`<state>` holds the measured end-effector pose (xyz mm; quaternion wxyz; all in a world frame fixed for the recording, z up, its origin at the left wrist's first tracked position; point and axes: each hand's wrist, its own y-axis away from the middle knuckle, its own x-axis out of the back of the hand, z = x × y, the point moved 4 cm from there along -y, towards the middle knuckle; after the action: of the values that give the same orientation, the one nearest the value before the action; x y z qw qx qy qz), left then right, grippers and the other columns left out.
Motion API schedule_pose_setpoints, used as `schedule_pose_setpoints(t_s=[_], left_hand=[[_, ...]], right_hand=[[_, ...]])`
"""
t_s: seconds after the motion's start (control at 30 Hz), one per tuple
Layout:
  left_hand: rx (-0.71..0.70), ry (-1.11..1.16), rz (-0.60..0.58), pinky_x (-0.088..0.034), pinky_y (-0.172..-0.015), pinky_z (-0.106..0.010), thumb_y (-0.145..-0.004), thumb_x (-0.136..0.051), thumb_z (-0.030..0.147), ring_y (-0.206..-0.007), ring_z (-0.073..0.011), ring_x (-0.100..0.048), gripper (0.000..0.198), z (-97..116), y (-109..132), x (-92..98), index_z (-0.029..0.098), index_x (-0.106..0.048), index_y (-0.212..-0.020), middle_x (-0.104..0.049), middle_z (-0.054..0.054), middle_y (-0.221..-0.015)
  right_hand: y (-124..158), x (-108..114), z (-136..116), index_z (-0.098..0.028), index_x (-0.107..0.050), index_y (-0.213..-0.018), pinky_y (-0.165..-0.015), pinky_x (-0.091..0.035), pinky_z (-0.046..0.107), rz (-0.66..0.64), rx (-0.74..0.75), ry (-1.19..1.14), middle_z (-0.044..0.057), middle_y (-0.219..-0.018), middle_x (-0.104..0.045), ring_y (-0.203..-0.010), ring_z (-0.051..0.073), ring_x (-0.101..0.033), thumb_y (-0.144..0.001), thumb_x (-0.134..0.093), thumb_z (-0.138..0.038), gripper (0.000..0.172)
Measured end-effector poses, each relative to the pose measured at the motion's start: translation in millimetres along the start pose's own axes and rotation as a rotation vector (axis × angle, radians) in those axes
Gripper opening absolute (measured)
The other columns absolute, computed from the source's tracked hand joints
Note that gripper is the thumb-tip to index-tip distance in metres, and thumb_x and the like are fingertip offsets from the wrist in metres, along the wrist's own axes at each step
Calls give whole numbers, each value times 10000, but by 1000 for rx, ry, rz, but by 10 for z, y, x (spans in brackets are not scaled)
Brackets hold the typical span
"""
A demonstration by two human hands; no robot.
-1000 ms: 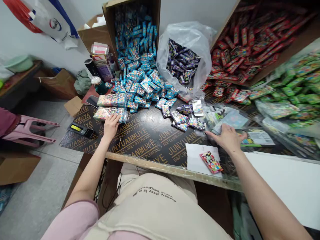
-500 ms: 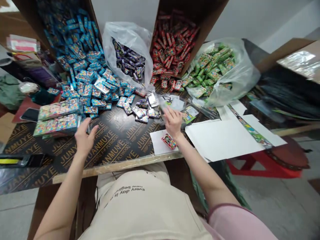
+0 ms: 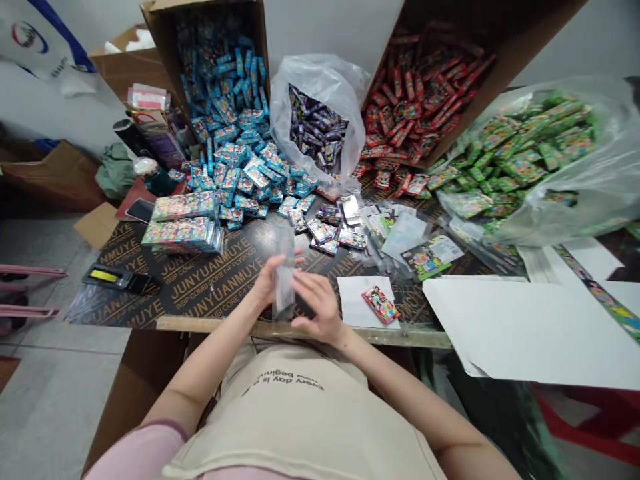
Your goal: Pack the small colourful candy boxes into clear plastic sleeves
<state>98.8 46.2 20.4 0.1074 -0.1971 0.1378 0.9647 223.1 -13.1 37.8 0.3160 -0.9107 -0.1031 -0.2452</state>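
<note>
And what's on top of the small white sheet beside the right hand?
A red packet lies on the white sheet. Whatever is beneath the packet, or under the sheet, is covered and cannot be seen.

Illumination: moderate, diffuse; frame edges stretched.
Glare marks the table [image 3: 263,235]; shadow darkens the right box [image 3: 503,83]; the film [image 3: 284,297] appears indistinct.

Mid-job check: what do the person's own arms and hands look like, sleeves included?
The left hand and right hand are ungloved, and no watch or bracelet shows. The left sleeve is short, pale pink, with a darker mauve edge; the right sleeve is out of view.
</note>
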Motion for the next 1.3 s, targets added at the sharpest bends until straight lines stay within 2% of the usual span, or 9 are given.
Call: schedule_pose_setpoints(t_s=[0.13, 0.2, 0.33, 0.47, 0.63, 0.77, 0.9, 1.0, 1.3], left_hand=[[-305, -918, 140, -328, -1050, -502, -544, -773, 414, -1265, -353, -427, 959, 17, 174, -27, 201, -421, -1411, -479, -151, -1374], [-425, -1266, 259, -301, -1051, -519, -568, -766, 365, -1273, -367, -396, 975, 28, 255, -55, 197, -376, -1446, -439, -175, -1392], [-541, -1577, 337, -298, -1024, -513, -637, -742, 331, -1244, -378, -409, 920, 27, 316, -72, 187, -359, -1461, -434, -197, -1384], [-564, -1653, 321, -301, -1007, -495, -731, -696, 365, -1237, -365, -420, 821, -51, 297, -76, 246, -353, -1468, -449, -173, -1386], [-501, -1566, 224, -320, -1013, -497, -706, -738, 414, -1278, -362, -411, 888, -63, 253, -107, 248, -329, -1477, -447, -178, -1401], [-271, -1180, 44, -397, -969, -488, -597, -757, 612, -1166, -363, -525, 1021, 181, 260, -56, 158, -395, -1437, -564, -186, -1291], [92, -569, -401, -429, -966, -402, -694, -680, 599, -1104, -288, -587, 659, 286, 316, -57, 205, -634, -1220, -667, -64, -1165], [195, -236, -616, -375, -1039, -406, -591, -783, 543, -1206, -286, -530, 749, 223, 378, -107, 234, -613, -1252, -622, -53, -1259], [143, -210, -455, -392, -1001, -393, -613, -809, 359, -1116, -259, -575, 721, 26, 415, -167, 199, -577, -1276, -641, -75, -1208]], right_hand=[[-285, 279, 191, -264, -297, -1458, -950, -472, 461, 261, -326, -161, 139, -1370, -504, -1141, 274, -573, -843, -546, -573, 732], [-368, 385, 208, -265, -336, -1426, -953, -455, 455, 357, -377, -42, 134, -1353, -511, -1138, 268, -565, -835, -595, -494, 685], [-407, 454, 191, -223, -616, -1096, -945, -387, 482, 322, -342, 292, 105, -1036, -680, -1025, 283, -591, -843, -600, -402, 310], [-379, 349, 357, -193, -639, -961, -746, -424, 382, 194, -420, 201, 40, -784, -673, -700, 206, -590, -807, -614, -497, 342], [-429, 300, 421, -208, -595, -651, -663, -372, 345, 167, -353, 242, 31, -653, -598, -683, 213, -532, -812, -578, -553, 381], [-468, 477, 291, -222, -622, -661, -772, -339, 405, 129, -200, 352, 34, -687, -661, -753, 238, -576, -857, -555, -481, 331], [-465, 678, 133, -249, -655, -728, -783, -372, 406, 30, -92, 214, 20, -729, -680, -735, 222, -616, -855, -590, -422, 224], [-451, 740, 26, -271, -672, -767, -781, -389, 404, -36, -11, 158, 12, -734, -688, -720, 211, -631, -855, -612, -377, 150], [-377, 651, 140, -267, -688, -1006, -709, -492, 378, -243, -149, 30, 67, -855, -701, -834, 249, -591, -733, -658, -621, 448]])
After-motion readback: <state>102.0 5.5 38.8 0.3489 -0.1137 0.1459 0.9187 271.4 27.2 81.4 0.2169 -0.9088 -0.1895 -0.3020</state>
